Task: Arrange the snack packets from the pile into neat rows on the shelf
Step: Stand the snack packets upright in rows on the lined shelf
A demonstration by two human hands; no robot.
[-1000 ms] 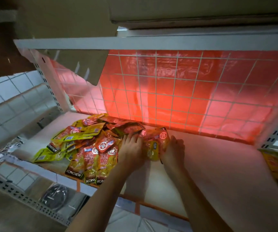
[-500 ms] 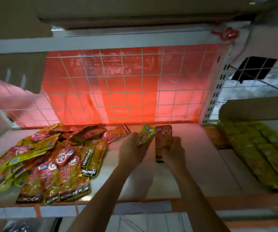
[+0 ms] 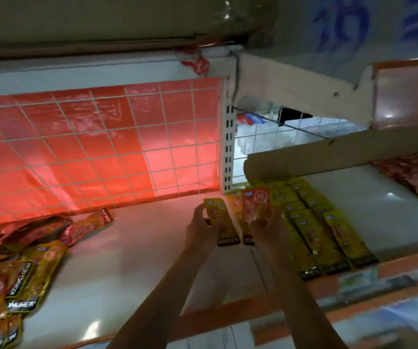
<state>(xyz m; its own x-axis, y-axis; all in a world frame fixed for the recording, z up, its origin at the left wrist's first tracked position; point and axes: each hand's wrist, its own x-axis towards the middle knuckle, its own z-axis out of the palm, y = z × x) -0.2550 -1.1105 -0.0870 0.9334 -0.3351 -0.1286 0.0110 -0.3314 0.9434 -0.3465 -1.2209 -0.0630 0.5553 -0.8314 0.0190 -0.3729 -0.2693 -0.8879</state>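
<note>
My left hand (image 3: 200,229) grips a yellow snack packet (image 3: 219,217) above the white shelf (image 3: 132,260). Beside it, my right hand (image 3: 269,224) holds a red-orange snack packet (image 3: 254,205). Both hands hover at the shelf's right end, just left of the neat rows of yellow packets (image 3: 316,222). The loose pile of yellow and red packets (image 3: 19,268) lies at the far left of the shelf.
A white wire grid with red backing (image 3: 97,149) closes the back of the shelf. A perforated white upright (image 3: 228,147) divides the two bays. Dark red packets (image 3: 414,175) lie at the far right. An orange strip (image 3: 228,316) edges the shelf front.
Both hands lifted one packet each out of the pile and carried them rightwards to the rows of yellow packets. The view swung right with them.
</note>
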